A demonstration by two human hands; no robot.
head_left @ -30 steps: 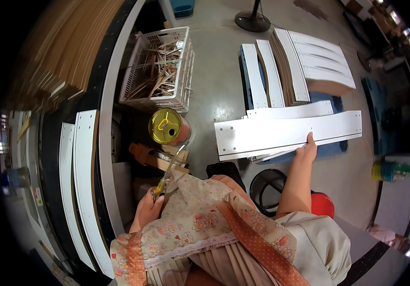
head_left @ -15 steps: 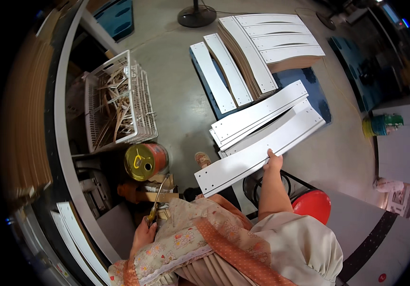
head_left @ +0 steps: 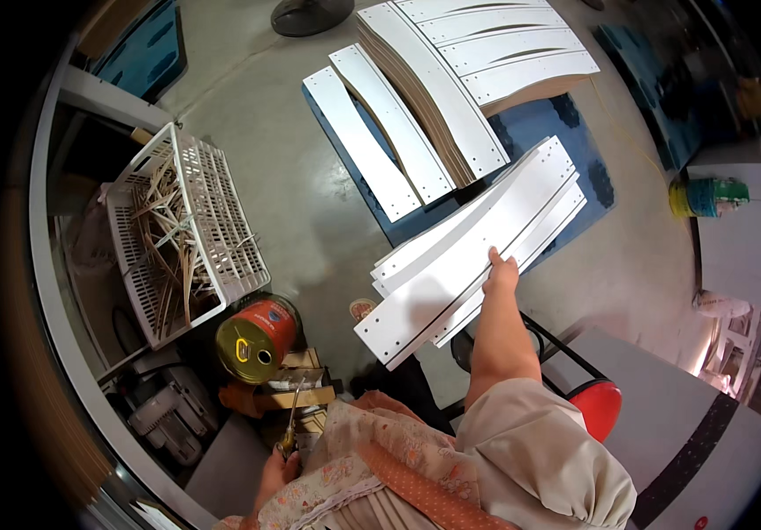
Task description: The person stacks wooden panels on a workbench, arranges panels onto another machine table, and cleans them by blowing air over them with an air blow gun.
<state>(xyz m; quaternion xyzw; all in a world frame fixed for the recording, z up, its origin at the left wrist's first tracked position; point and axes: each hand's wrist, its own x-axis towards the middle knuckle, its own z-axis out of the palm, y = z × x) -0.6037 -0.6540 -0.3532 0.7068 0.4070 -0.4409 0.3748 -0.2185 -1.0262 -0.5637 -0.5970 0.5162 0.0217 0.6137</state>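
My right hand (head_left: 501, 276) grips the near edge of a white curved board (head_left: 438, 287), with its thumb on top. Small holes mark the board's corners, and a dark groove runs along one edge. It lies tilted across other loose white boards (head_left: 547, 231), largely covering them. Low on the left, my left hand (head_left: 278, 470) is closed round a tool (head_left: 291, 433) with a yellowish handle and a thin metal shaft pointing up; its exact kind is unclear. Beyond the boards, stacks of similar white boards (head_left: 438, 88) rest on a blue pallet (head_left: 535, 132).
On the left stands a white plastic basket (head_left: 221, 212) of thin strips, near a red and yellow-green metal can (head_left: 261, 331). A grey motor (head_left: 168, 415) sits below. A red stool seat (head_left: 597, 408) is beside my right arm. A dark round base (head_left: 310, 13) stands far off.
My right hand has moved the white board forward, over the other loose boards, and turned it more steeply. The left hand still holds its tool. The whole view has shifted a little.
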